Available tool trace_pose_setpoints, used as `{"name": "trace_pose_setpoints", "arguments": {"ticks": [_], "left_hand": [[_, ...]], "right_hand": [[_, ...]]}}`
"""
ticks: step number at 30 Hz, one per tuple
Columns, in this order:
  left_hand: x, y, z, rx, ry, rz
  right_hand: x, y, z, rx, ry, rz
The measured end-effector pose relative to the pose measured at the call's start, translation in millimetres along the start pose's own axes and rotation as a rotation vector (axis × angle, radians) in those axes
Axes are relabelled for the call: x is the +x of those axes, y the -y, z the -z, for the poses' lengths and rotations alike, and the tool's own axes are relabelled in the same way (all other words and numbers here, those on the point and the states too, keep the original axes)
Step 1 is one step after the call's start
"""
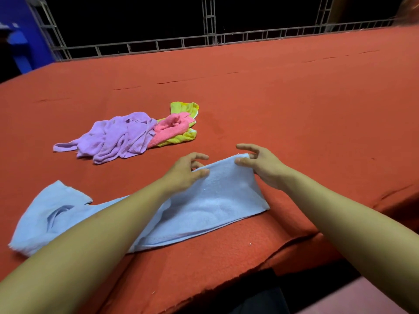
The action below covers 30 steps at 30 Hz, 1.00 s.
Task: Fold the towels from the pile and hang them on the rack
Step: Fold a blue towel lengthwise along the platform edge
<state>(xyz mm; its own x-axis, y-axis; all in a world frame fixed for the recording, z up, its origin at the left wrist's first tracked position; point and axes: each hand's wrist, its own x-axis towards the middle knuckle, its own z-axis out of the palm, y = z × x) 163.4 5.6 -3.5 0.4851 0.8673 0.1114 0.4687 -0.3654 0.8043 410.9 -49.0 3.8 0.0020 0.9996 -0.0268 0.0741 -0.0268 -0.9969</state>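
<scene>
A light blue towel (210, 207) lies stretched across the near part of the red-covered table (294, 105), its left end crumpled. My left hand (183, 173) pinches the towel's far edge between thumb and fingers. My right hand (260, 164) pinches the far right corner, lifting that edge off the table. Farther back on the left lies the pile: a crumpled purple towel (115, 139), a pink towel (170, 128) and a yellow-green towel (183, 109). No rack for hanging shows clearly.
A grey metal truss frame (208, 37) runs along the table's far edge, with darkness behind it. A blue surface (20, 41) stands at the far left. The table's near edge (226, 284) drops off in front of me.
</scene>
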Motion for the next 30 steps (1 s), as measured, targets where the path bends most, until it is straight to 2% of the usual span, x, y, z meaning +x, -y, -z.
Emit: {"name": "trace_pose_setpoints", "arguments": {"ticks": [8,18,21,24,27,30], "left_hand": [[31.9,-16.2,-5.3,-0.045,-0.021,-0.012],[105.8,1.5,-29.2,0.012,-0.114,0.073],[115.0,18.8,-34.7,0.186,-0.133,0.144],[105.7,25.4,-41.7,0.378,-0.245,0.121],[84.6,8.9,-57.1,0.297,-0.302,0.036],[56.8,-16.8,-83.0,0.206,-0.214,0.021]], "right_hand": [[17.2,6.2,20.8,-0.089,-0.288,0.108],[97.1,13.9,73.3,-0.348,-0.283,-0.07],[111.6,-1.7,72.8,-0.417,-0.294,-0.099],[104.8,-22.7,70.8,-0.53,-0.394,-0.061],[81.6,-41.6,76.2,-0.597,-0.442,-0.007],[52.1,-53.7,81.6,-0.682,-0.454,0.0]]}}
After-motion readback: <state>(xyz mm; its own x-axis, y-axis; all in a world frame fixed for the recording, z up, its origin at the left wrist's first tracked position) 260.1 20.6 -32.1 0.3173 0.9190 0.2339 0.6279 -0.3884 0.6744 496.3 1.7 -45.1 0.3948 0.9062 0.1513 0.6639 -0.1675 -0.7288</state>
